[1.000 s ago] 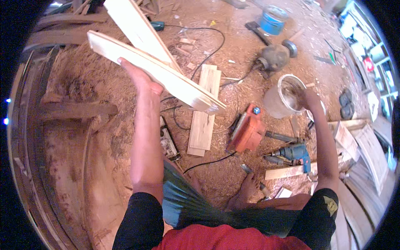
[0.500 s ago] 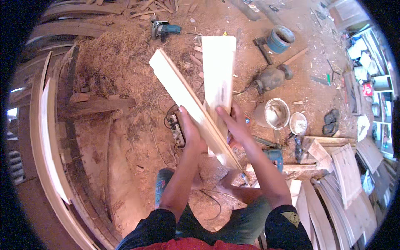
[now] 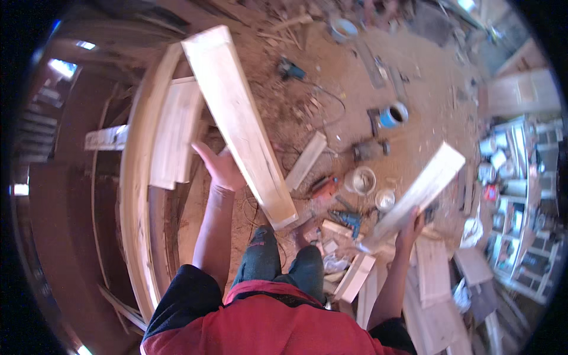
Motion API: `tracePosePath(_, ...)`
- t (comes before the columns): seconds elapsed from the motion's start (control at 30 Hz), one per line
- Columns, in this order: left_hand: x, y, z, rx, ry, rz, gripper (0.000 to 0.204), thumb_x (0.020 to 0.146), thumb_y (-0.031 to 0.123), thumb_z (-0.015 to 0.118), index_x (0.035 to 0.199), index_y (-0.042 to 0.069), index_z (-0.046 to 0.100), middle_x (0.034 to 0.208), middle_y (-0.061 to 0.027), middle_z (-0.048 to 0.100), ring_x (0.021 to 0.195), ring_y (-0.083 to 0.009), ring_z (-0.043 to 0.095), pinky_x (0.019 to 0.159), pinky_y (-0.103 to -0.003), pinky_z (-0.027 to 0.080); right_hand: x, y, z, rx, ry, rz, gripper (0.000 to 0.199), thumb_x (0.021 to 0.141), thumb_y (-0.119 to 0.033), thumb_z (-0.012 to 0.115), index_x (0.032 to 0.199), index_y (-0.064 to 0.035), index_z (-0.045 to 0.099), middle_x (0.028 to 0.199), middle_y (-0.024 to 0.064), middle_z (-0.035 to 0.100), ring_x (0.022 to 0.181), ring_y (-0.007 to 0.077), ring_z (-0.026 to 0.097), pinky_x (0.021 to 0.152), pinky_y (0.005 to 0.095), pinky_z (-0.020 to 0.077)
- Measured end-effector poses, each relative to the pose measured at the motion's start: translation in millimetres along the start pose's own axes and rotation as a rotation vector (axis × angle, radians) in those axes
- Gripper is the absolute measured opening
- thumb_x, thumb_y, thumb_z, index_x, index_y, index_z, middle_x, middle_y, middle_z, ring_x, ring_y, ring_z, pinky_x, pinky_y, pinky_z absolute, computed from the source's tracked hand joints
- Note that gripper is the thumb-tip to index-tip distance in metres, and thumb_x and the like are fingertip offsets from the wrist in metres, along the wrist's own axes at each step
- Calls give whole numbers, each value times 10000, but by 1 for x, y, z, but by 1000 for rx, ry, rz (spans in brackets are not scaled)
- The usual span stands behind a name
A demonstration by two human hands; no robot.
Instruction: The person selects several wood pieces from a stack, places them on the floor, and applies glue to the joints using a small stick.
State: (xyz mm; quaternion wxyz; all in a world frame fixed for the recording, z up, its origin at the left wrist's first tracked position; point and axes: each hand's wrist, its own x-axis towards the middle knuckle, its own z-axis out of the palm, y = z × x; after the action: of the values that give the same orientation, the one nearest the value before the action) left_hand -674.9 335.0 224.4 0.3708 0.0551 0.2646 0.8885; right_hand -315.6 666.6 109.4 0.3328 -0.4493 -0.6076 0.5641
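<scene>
Long pale rectangular wooden board [image 3: 241, 121], raised front left, rests against the left hand [image 3: 226, 170], thumb splayed, finger closure hidden, presumably for balance; shorter-looking pale wooden plank [image 3: 415, 197], raised at right, sits edge-gripped in the curled right hand [image 3: 409, 228], apparently for control.

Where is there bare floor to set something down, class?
The brown dirt floor looks mostly bare between the blue cylindrical bucket and the pale wooden plank in the right hand, narrowing beside the round whitish bucket. It is crowded around the orange power tool, blue drill and flat wooden boards.
</scene>
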Motion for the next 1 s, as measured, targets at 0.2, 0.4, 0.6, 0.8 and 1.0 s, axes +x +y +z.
tracePosePath(0.2, -65, 55, 31, 722, 278, 182, 535, 848, 315, 773, 1238, -7, 599, 1090, -99, 678, 988, -170, 628, 885, -359, 524, -41, -51, -13, -176, 91, -116, 451, 993, -419, 555, 1125, 10, 596, 1104, 124, 587, 966, 203, 576, 838, 366, 507)
tracePosePath(0.4, -190, 184, 3, 883, 569, 539, 525, 841, 276, 788, 1227, -1, 562, 1097, -89, 681, 988, -175, 644, 865, -332, 538, -99, -70, -2, -260, 152, -85, 673, 993, -520, 477, 1326, 64, 517, 1245, 252, 582, 1072, 309, 589, 924, 411, 476)
tracePosePath(0.6, -379, 302, -83, 579, 1053, 1335, 423, 995, 386, 542, 1185, 7, 534, 1023, -91, 642, 885, -185, 633, 780, -347, 546, -187, -122, 64, -232, 146, -129, 704, 993, -523, 464, 1381, 65, 465, 1356, 288, 503, 1178, 367, 550, 986, 436, 451)
tracePosePath(0.8, -570, 384, -147, 736, 1334, 1717, 666, 994, 605, 360, 1201, -8, 519, 1018, -111, 613, 927, -216, 623, 809, -378, 545, -236, -108, 150, -6, 158, -218, 688, 970, -479, 543, 1365, 81, 469, 1377, 276, 480, 1206, 354, 523, 1028, 430, 423)
tracePosePath(1.0, -641, 431, -214, 682, 1517, 1879, 722, 983, 647, 317, 1192, -14, 520, 1050, -111, 598, 927, -186, 609, 821, -345, 524, -319, -115, 246, 196, 45, -121, 770, 934, -553, 525, 1406, 47, 424, 1397, 252, 460, 1227, 382, 519, 1023, 504, 445)
